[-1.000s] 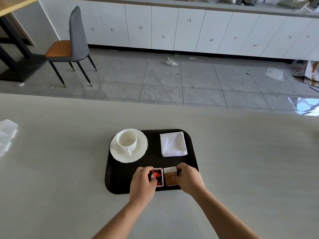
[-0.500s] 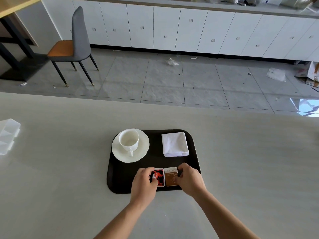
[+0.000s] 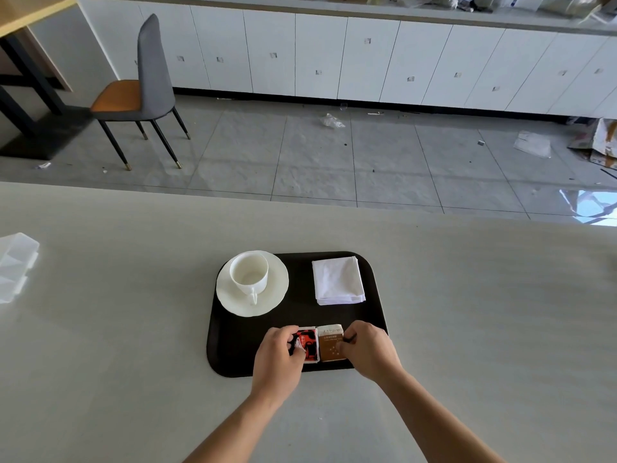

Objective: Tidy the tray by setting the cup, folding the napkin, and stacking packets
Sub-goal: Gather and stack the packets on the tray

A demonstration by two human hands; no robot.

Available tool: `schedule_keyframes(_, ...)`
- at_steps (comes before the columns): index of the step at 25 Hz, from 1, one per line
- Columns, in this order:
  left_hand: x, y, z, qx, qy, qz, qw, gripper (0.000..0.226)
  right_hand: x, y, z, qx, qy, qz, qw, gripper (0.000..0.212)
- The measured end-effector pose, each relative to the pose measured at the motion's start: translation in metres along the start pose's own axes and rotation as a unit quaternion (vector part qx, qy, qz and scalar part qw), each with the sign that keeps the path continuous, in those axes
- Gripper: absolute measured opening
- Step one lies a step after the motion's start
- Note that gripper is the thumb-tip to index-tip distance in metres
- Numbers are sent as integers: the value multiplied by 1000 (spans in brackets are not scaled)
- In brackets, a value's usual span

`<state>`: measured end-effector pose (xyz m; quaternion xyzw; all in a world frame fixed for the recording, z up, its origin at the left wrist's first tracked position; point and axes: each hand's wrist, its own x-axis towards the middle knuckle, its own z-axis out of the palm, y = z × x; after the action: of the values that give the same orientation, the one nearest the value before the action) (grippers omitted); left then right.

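Here the red packet [image 3: 309, 344] is pinched by the left hand [image 3: 278, 357] and the brown packet [image 3: 330, 342] by the right hand [image 3: 369, 349], edges touching at the near edge of the tray [image 3: 230, 355], seemingly squared for stacking. The cup [image 3: 248, 274] is seated on its saucer [image 3: 277, 295] far left; the folded napkin [image 3: 338, 280] is laid far right.

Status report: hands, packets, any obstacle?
Left hand on red packet, right hand on brown packet. Packets side by side on tray, not stacked. No obstacle.

Head-worn view, forward and down
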<state>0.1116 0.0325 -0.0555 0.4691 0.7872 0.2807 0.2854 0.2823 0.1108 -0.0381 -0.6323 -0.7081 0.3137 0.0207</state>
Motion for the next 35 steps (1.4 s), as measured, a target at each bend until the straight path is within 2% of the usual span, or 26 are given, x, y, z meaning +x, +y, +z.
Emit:
schedule_keyframes(21, -1, 1, -3, -7, -11, -3, 1000, 36, 0, 2, -1, 20, -10, -11, 1000, 16)
schedule_keyframes(29, -1, 1, -9, 28, -10, 20, 999, 36, -1, 3, -1, 22, -12, -11, 1000, 15)
schedule_keyframes(35, -2, -4, -17, 127, -9, 66, 990, 32, -1, 3, -2, 26, -5, -16, 1000, 15)
